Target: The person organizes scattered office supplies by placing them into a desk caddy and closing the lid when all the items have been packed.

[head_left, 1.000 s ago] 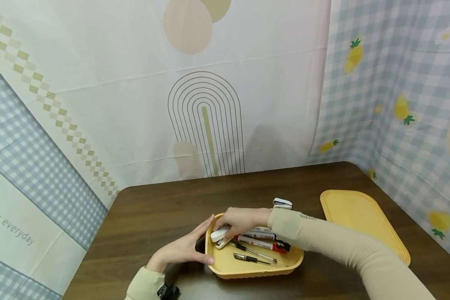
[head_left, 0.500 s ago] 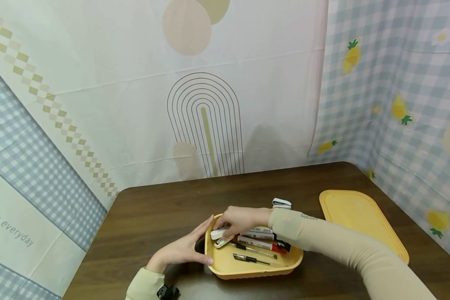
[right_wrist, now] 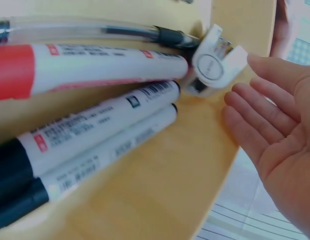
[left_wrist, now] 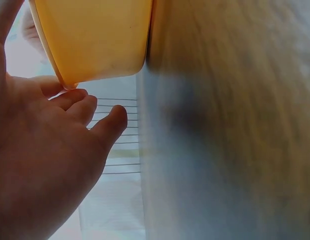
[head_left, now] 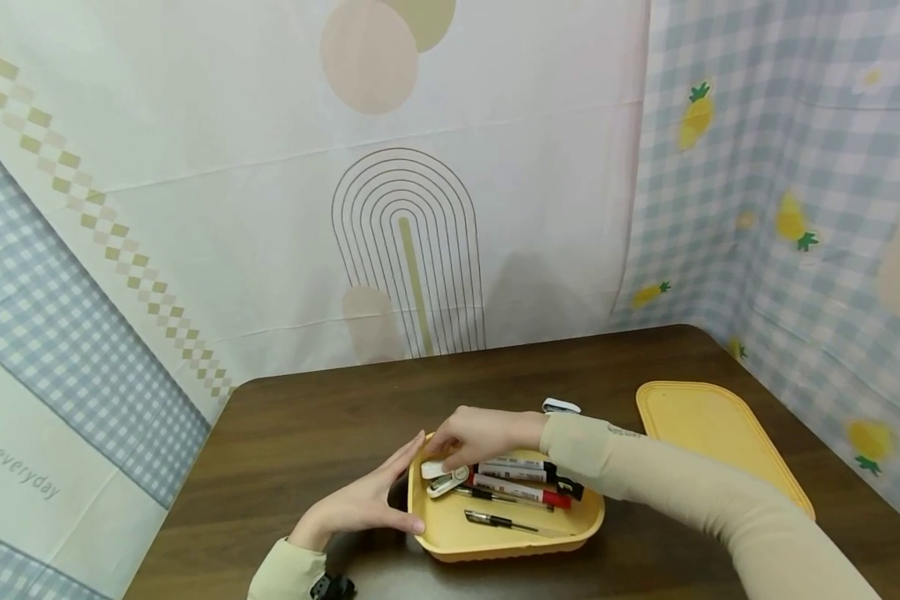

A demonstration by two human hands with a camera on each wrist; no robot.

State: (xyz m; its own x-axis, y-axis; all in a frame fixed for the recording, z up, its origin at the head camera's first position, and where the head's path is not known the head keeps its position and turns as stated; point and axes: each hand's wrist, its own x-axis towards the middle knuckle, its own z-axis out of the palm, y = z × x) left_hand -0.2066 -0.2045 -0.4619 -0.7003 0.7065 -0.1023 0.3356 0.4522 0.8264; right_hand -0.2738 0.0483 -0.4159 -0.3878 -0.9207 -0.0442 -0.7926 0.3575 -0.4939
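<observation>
A shallow yellow tray (head_left: 495,547) sits on the brown table. My left hand (head_left: 363,500) holds its left end, thumb at the near corner and fingers at the far corner. Inside that end lies a small white stapler (head_left: 448,482), its arms spread apart. Over it is my right hand (head_left: 476,435); in the right wrist view its fingers are loosely extended, with the thumb tip beside or touching one stapler arm. A red-capped marker (head_left: 521,490), black-capped markers (right_wrist: 105,117) and two black pens (head_left: 498,521) lie to the right in the tray.
A flat yellow lid (head_left: 720,437) lies on the table's right side. Another white stapler (head_left: 561,406) shows behind the tray, partly hidden by my right sleeve (head_left: 675,475). Patterned cloth hangs behind the table.
My right hand has risen slightly off the stapler, whose round end now shows more. The left hand stays at the tray's end, and the whole view has shifted a little.
</observation>
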